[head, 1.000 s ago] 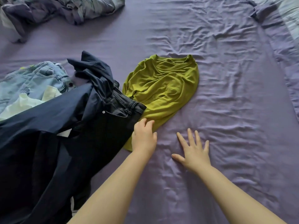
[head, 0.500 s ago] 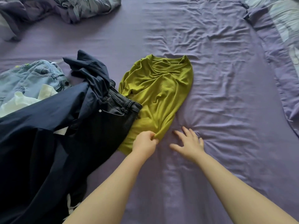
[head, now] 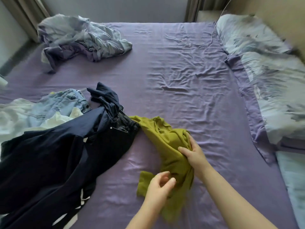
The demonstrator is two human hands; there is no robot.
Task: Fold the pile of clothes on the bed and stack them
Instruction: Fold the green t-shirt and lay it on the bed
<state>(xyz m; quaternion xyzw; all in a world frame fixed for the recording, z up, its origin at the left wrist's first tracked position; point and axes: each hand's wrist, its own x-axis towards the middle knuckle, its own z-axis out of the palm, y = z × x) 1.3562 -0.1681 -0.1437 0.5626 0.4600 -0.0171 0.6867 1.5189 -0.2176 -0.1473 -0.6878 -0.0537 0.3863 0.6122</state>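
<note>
At the far left of the purple bed sheet [head: 173,66] a pale white garment [head: 9,116] lies crumpled, with light blue jeans [head: 66,103] heaped beside and partly over it, and a cream scrap of cloth [head: 57,119] pokes out between the jeans and the dark clothes nearer the camera. A large navy garment [head: 49,162] spreads across the near left, its far end bunched up in a peak, and a pair of black jeans [head: 115,138] lies over it with the waistband turned to the right. Far off, towards the upper left corner of the bed, a rumpled grey-blue blanket [head: 79,37] sits well apart from the pile. Just right of the black waistband, and touching it, the olive green shirt [head: 165,139] is gathered into a loose, twisted rope that runs from the pile towards the near middle of the bed, with one flat corner lying on the sheet at its near left. The left hand [head: 159,185] hovers at that near end, fingers curled with the thumb close to them; blur keeps me from telling whether it actually pinches the fabric. The right hand [head: 194,156] is farther along, its fingers and thumb wrapped round a bunched fold of the green shirt. At the far right, pillows in a pale blue patterned cover [head: 264,52] run along the edge of the bed
</note>
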